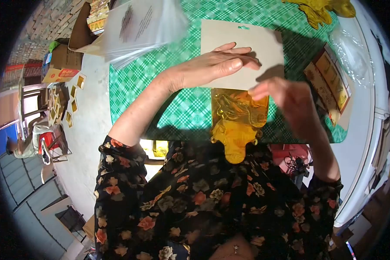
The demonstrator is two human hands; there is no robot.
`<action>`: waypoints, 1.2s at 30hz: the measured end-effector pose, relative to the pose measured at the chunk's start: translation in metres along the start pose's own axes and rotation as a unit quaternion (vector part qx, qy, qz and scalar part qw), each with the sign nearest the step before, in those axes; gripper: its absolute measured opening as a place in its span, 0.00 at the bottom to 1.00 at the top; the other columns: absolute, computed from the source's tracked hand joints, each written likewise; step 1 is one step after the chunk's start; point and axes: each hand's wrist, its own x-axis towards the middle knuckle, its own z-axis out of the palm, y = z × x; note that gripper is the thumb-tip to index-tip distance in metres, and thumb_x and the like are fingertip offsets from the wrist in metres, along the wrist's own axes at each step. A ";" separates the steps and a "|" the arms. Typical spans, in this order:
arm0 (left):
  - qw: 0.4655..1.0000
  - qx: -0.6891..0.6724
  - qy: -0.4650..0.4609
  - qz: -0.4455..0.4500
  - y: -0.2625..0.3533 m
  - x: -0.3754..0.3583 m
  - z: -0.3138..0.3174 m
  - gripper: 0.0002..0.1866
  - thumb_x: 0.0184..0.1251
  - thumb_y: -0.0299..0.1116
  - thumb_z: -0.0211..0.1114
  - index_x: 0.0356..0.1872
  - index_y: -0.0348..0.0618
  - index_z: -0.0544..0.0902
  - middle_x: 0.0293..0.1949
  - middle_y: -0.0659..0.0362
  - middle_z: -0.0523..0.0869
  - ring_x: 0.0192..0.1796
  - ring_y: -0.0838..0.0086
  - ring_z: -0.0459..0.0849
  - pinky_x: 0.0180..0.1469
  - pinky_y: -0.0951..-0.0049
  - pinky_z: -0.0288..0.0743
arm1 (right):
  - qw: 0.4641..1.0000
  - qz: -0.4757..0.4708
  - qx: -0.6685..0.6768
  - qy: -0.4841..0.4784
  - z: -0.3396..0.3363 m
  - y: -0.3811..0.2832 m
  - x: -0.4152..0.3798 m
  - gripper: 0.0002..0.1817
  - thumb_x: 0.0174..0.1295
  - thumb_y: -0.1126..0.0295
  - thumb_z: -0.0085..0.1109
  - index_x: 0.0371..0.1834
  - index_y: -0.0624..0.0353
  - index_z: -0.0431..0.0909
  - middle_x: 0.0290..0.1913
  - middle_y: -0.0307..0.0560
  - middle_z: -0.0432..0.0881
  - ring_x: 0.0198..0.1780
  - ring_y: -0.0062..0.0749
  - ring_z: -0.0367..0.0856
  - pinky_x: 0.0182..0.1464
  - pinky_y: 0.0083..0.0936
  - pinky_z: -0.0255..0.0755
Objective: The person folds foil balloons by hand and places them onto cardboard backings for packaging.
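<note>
A plain off-white card [242, 37] with a hang hole at its far edge lies on the green checked tablecloth. Across it rests my left hand [223, 65], palm down, fingers stretched out. Just below the card is a shiny golden, translucent foil-like piece [236, 123]; its rounded lower end hangs past the table's near edge. My right hand [288, 95] hovers by the piece's upper right corner, its fingertips close to where card and foil meet. Motion smears its fingers, and I cannot tell whether they grip anything.
Clear plastic sleeves [147, 26] lie at the far left of the table [186, 117]. On the right are a printed box [329, 82] and crumpled clear plastic [355, 56]; more golden foil [314, 11] lies at the back. A person [26, 145] sits at far left near cardboard boxes [65, 60].
</note>
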 end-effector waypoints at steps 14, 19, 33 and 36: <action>0.999 0.024 -0.014 0.028 -0.001 -0.001 0.003 0.42 0.80 0.71 0.38 0.65 0.45 0.82 0.76 0.49 0.74 0.86 0.56 0.54 0.86 0.48 0.31 | 0.861 -0.292 -0.406 -0.091 0.072 0.028 -0.068 0.25 0.60 0.68 0.65 0.63 0.53 0.81 0.64 0.44 0.81 0.70 0.38 0.77 0.75 0.46 0.70; 0.998 0.035 -0.025 0.036 -0.002 -0.001 0.001 0.40 0.81 0.70 0.39 0.62 0.45 0.84 0.76 0.50 0.75 0.86 0.54 0.54 0.86 0.47 0.32 | 0.954 -0.219 -0.204 0.023 0.072 0.036 -0.064 0.13 0.65 0.69 0.65 0.52 0.55 0.83 0.49 0.43 0.88 0.53 0.40 0.89 0.55 0.42 0.84; 0.995 0.067 -0.021 0.069 -0.006 -0.002 0.003 0.36 0.82 0.67 0.41 0.55 0.49 0.87 0.73 0.51 0.77 0.86 0.52 0.55 0.86 0.45 0.34 | 0.850 -0.279 -0.437 -0.093 0.076 0.028 -0.069 0.20 0.66 0.63 0.62 0.63 0.43 0.80 0.69 0.41 0.77 0.75 0.40 0.72 0.78 0.53 0.64; 0.994 0.072 -0.023 0.075 -0.006 -0.002 0.003 0.35 0.82 0.67 0.42 0.55 0.49 0.87 0.73 0.51 0.77 0.85 0.52 0.55 0.86 0.45 0.34 | 0.877 -0.267 -0.396 -0.050 0.078 0.029 -0.069 0.18 0.65 0.66 0.64 0.58 0.52 0.82 0.62 0.44 0.83 0.68 0.39 0.79 0.71 0.48 0.73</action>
